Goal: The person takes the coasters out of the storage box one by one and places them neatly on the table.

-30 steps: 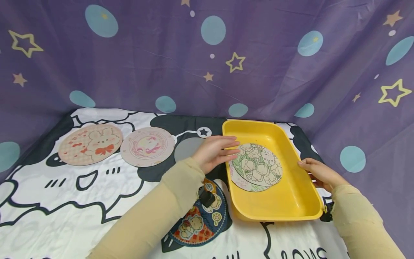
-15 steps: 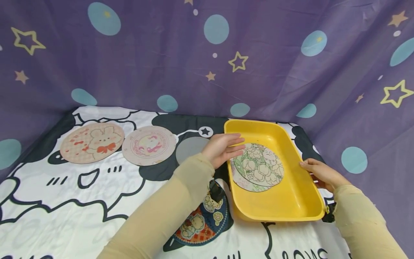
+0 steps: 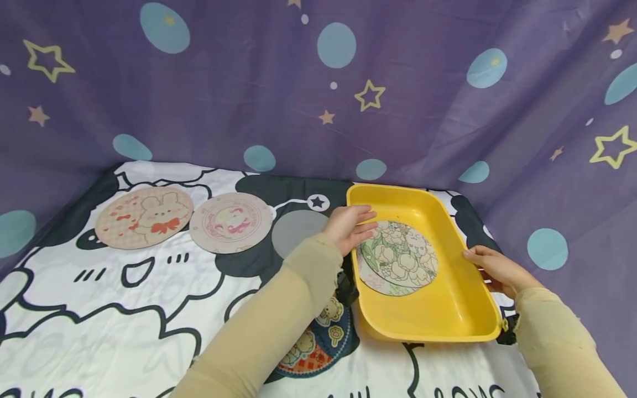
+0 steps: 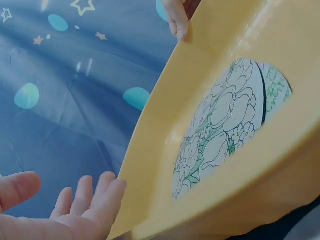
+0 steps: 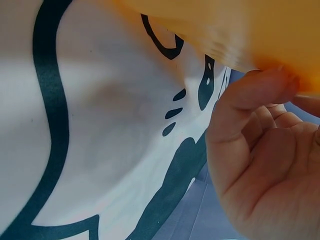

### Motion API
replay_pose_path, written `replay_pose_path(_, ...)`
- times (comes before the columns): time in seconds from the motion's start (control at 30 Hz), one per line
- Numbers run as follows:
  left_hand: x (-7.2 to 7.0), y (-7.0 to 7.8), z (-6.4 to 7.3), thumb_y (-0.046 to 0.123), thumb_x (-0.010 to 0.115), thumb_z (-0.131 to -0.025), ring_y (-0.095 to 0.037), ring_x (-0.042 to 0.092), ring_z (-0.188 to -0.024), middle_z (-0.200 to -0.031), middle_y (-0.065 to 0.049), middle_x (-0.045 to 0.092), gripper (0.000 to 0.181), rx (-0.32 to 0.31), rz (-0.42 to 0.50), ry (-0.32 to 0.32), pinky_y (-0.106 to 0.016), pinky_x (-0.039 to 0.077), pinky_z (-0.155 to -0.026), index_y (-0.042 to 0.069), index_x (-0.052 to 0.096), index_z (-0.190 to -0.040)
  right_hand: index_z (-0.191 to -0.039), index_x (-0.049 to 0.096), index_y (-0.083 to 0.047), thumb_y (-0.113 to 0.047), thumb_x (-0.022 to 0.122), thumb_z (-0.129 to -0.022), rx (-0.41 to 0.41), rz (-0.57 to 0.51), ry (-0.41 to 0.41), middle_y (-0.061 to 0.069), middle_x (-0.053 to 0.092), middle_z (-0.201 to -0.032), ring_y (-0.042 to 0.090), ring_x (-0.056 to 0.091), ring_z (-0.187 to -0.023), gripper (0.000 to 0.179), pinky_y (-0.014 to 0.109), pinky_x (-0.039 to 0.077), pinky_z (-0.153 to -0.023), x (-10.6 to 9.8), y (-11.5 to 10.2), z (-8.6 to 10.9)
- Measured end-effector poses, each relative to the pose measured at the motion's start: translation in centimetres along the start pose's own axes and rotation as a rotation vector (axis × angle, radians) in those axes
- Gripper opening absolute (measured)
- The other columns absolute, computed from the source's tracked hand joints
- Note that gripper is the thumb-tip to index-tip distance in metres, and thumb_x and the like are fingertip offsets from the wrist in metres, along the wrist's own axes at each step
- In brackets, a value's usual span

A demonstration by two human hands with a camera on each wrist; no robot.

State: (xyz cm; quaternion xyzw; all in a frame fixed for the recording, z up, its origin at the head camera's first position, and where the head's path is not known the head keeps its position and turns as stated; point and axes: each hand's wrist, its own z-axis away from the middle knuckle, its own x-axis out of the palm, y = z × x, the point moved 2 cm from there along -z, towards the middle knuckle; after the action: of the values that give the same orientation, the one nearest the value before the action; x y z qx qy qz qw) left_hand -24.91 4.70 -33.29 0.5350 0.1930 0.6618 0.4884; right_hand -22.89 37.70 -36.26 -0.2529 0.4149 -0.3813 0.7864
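Observation:
A yellow plastic tray [image 3: 438, 326] sits at the right of the patterned cloth. In it lie two overlapping round mats, the upper one a mat with line-drawn tulips [image 3: 403, 260]. My left hand [image 3: 350, 228] is at the tray's left rim, fingers extended over that side; in the left wrist view its thumb stands apart from the fingers, with nothing between them. My right hand [image 3: 500, 269] pinches the right rim between thumb and curled fingers, and in the right wrist view the fingers [image 5: 255, 90] meet the tray's edge from below.
Left of the tray lie a bunny mat [image 3: 144, 216], a pink unicorn mat [image 3: 231, 223] and a plain grey mat [image 3: 293, 232]. A blue and red mat [image 3: 328, 342] is partly under my left forearm. Purple curtain [image 3: 249, 83] rises behind the cloth [image 3: 99, 309].
My left hand and forearm have moved slightly right along the tray's left rim, covering more of the blue and red mat. My right hand keeps its hold. The head view has shifted slightly.

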Motion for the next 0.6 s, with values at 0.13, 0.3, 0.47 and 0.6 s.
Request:
replay_pose_path(0.13,0.1,-0.1,-0.5,0.015,0.054,-0.101,-0.036,0.041,-0.142,-0.153,-0.019,0.042,0.056,-0.018,-0.008,0.02,-0.046,0.031,-0.121,0.003,0.035,-0.152,-0.109,0.048,-0.008,-0.042,0.045,-0.105,-0.01,0.004,-0.006,-0.004,0.063,-0.093,0.015,0.062,-0.081,0.034,0.029,0.058,-0.071,-0.1,0.2,0.0)
replay_pose_path(0.3,0.2,-0.2,-0.8,0.019,0.055,-0.101,-0.038,0.033,-0.146,-0.157,-0.021,0.034,0.064,-0.018,-0.014,0.056,-0.049,0.026,-0.123,0.004,0.026,-0.155,-0.109,0.049,-0.009,-0.043,0.046,-0.104,-0.019,0.001,-0.004,-0.004,0.063,-0.093,0.015,0.062,-0.081,0.035,0.028,0.058,-0.07,-0.1,0.3,-0.1)
replay_pose_path(0.47,0.7,-0.2,-0.8,0.027,0.053,-0.102,-0.04,0.021,-0.15,-0.161,-0.021,0.025,0.071,-0.011,-0.035,0.075,-0.051,0.018,-0.125,0.007,0.016,-0.158,-0.108,0.049,-0.009,-0.043,0.046,-0.104,-0.021,0.001,-0.005,-0.004,0.063,-0.093,0.015,0.063,-0.08,0.034,0.028,0.059,-0.07,-0.1,0.2,-0.1)
replay_pose_path(0.6,1.4,-0.1,-0.9,0.038,0.051,-0.102,-0.034,0.019,-0.151,-0.162,-0.014,0.025,0.068,-0.027,-0.108,0.077,-0.053,0.014,-0.125,0.01,0.024,-0.157,-0.109,0.049,-0.008,-0.042,0.046,-0.104,-0.018,0.001,-0.005,-0.004,0.063,-0.093,0.014,0.063,-0.08,0.034,0.029,0.059,-0.07,-0.1,0.2,-0.1)
